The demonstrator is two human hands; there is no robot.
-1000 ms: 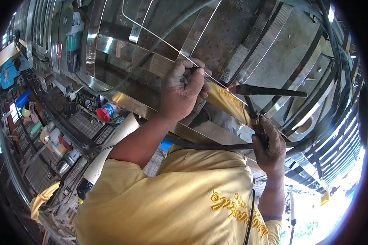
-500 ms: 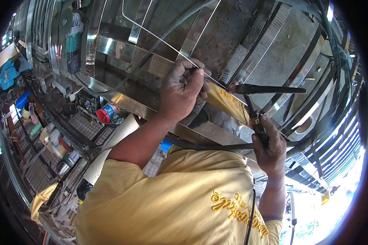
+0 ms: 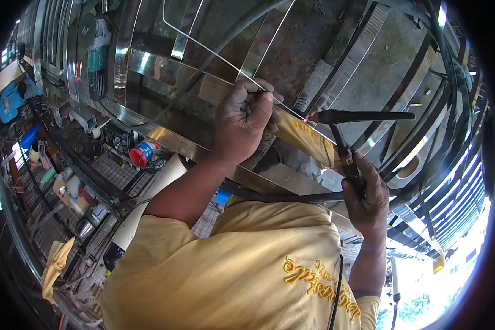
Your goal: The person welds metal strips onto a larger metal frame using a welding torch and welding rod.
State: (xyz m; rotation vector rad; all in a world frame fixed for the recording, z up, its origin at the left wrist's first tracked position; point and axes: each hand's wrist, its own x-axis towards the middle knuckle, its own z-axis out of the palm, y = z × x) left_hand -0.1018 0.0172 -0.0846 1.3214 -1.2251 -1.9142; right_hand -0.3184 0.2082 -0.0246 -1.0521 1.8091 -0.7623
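Note:
My left hand [image 3: 241, 122] pinches a thin metal filler rod [image 3: 219, 56], bent near its far end, between thumb and fingers. The rod slants down to the right toward a polished metal bar. My right hand [image 3: 367, 195] is wrapped round the handle of a black TIG welding torch [image 3: 344, 151]. Its long back cap points right, and its head faces left, close to the rod's lower end. A small pinkish glow shows at the nozzle. Below the nozzle, the shiny bar [image 3: 305, 137] reflects the yellow shirt.
Polished metal bars [image 3: 170, 69] form a frame in front of me. A grey cable [image 3: 225, 41] crosses it, and a dark hose [image 3: 291, 198] runs near my waist. A teal angle grinder [image 3: 97, 63] stands at upper left. A red-and-blue can [image 3: 142, 154] sits among clutter at left.
My right hand and the torch have shifted slightly to the right. My left hand keeps its hold on the rod, almost still.

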